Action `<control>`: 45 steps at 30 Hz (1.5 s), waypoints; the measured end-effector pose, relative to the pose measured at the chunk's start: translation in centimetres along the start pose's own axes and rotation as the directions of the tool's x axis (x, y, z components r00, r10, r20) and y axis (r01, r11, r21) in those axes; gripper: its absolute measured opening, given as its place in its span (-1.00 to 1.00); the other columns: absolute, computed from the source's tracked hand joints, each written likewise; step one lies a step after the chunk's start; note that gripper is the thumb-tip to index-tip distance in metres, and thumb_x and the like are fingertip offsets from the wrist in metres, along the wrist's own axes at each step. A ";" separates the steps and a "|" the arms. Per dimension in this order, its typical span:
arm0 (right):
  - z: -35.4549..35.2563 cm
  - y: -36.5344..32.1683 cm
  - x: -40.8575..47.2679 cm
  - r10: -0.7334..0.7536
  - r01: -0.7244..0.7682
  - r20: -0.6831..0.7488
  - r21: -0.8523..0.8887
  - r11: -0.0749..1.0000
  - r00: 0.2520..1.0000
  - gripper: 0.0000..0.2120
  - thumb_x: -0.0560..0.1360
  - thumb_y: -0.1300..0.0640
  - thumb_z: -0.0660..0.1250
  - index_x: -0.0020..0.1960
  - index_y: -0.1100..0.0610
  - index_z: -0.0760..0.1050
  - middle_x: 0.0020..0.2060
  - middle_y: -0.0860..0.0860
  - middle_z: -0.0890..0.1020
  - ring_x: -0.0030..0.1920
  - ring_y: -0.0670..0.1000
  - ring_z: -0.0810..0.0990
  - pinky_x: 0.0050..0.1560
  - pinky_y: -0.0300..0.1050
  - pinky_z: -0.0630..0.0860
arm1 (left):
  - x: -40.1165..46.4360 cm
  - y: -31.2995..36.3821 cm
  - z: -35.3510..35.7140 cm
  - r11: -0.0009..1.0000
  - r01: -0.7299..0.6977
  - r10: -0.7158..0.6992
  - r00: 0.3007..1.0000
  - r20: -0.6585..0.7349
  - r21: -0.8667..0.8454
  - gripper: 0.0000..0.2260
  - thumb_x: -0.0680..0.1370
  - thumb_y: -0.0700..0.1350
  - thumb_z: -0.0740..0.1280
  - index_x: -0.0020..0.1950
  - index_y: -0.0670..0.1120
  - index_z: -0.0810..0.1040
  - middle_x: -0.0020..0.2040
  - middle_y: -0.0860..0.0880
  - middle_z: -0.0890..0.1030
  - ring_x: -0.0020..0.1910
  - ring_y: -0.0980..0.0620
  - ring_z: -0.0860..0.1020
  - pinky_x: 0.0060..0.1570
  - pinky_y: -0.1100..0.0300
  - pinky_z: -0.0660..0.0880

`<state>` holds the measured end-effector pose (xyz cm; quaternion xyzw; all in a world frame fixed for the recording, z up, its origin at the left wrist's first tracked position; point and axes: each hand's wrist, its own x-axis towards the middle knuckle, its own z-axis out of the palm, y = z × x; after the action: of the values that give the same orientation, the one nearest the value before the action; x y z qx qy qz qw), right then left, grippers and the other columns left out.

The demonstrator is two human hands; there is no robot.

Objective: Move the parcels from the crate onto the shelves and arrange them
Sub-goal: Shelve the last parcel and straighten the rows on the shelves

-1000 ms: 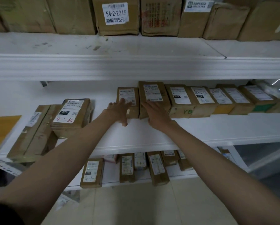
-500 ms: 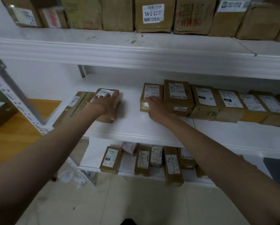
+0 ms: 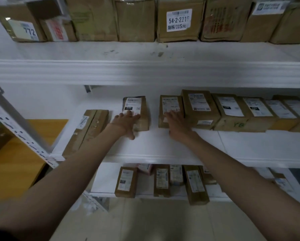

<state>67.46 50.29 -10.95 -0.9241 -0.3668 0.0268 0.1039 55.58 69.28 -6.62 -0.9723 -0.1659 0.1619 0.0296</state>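
Note:
On the white middle shelf [image 3: 163, 146] a brown parcel with a white label [image 3: 142, 108] stands alone. My left hand [image 3: 126, 123] rests on its near end, fingers flat on top and thumb spread out in front. A gap separates it from a smaller labelled parcel [image 3: 171, 103], the left end of a row of parcels [image 3: 232, 110] running right. Over the near top of that smaller parcel lie the straight fingers of my right hand [image 3: 178, 125]. No crate is in view.
A long flat taped box [image 3: 91, 126] lies at the shelf's left end. Large cartons [image 3: 178, 20] line the upper shelf [image 3: 145, 53]. Several small parcels [image 3: 161, 180] sit on the lower shelf. A slanted metal upright [image 3: 18, 126] and a yellow wooden surface [image 3: 15, 162] are at the left.
My left hand brought the labelled parcel off the long flat box and rightward onto the bare shelf. My right hand stayed on the small parcel at the row's left end.

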 end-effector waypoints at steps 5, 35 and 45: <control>0.8 0.0 -0.1 0.017 -0.017 -0.032 -0.005 1.000 0.999 -0.26 0.50 0.38 0.32 0.59 0.13 0.08 0.58 0.10 0.12 0.56 0.22 0.05 0.56 0.10 0.09 | 2.7 1.1 -0.5 0.991 -0.130 0.130 0.990 -0.055 0.009 -0.05 0.38 0.07 0.50 0.60 0.10 -0.03 0.55 -0.09 0.11 0.44 -0.20 0.24 0.40 -0.06 0.26; 4.2 -18.4 0.7 -0.040 0.040 -0.037 -0.003 0.999 0.999 -0.38 0.49 0.29 0.33 0.51 0.21 0.24 0.46 0.15 0.31 0.49 0.16 0.21 0.49 -0.04 0.17 | -4.6 -18.3 6.3 0.990 -0.142 0.143 0.984 0.110 -0.016 0.11 0.17 0.25 0.59 0.57 0.07 0.07 0.51 0.00 0.18 0.41 -0.14 0.29 0.25 -0.09 0.42; 3.4 -14.8 0.5 0.139 -0.141 -0.117 -0.015 0.990 0.983 -0.21 0.45 0.35 0.38 0.59 0.20 0.09 0.59 0.14 0.08 0.54 0.19 0.12 0.50 0.03 0.24 | 3.0 -16.5 4.2 0.949 -0.285 0.277 0.958 -0.071 -0.132 -0.02 0.21 0.16 0.62 0.52 -0.02 0.24 0.37 -0.16 0.32 0.31 -0.17 0.43 0.24 0.04 0.45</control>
<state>57.49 61.69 -11.09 -0.9487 -0.2946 -0.0238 0.1123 51.69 85.86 -9.67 -0.9895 -0.0360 0.1271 -0.0584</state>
